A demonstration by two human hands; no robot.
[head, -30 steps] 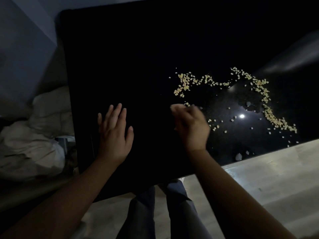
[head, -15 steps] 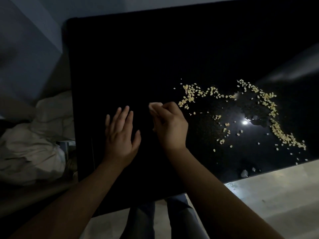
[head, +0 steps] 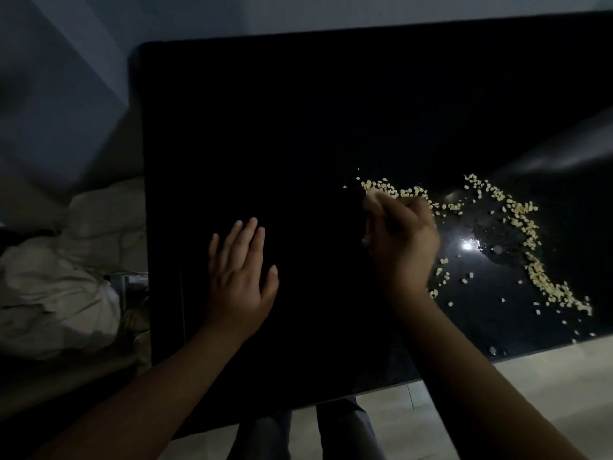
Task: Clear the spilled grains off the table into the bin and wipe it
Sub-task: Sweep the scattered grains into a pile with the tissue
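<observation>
Small pale yellow spilled grains [head: 544,287] lay touching the fingertips [head: 373,198] of the right hand [head: 403,242], whose fingers were curled in and bunched together at the near-left end of the spill. In the dim light no grain could be seen held in them. The left hand [head: 240,277] rested flat on the glossy black tabletop [head: 298,127], well apart from the grains, with its fingers straight and close together and the thumb set out to the side. Outward from the right hand the grains ran in a loose, ragged arc across the right part of the table, thicker in clumps along the far and right stretches, with single grains scattered inside the curve and toward the front edge. Judged from this, the clearing had hardly begun: most of the spill was on the table, no bin and no wiping cloth showed, and the wipe was yet to come. The tabletop looked hard, smooth and mirror-like, throwing back a bright spot of light [head: 467,246], so the dry, pebble-like grains would likely slide and skitter readily. Beyond the table's left edge lay crumpled pale fabric [head: 59,287], and below its front edge a light tiled floor [head: 547,376].
</observation>
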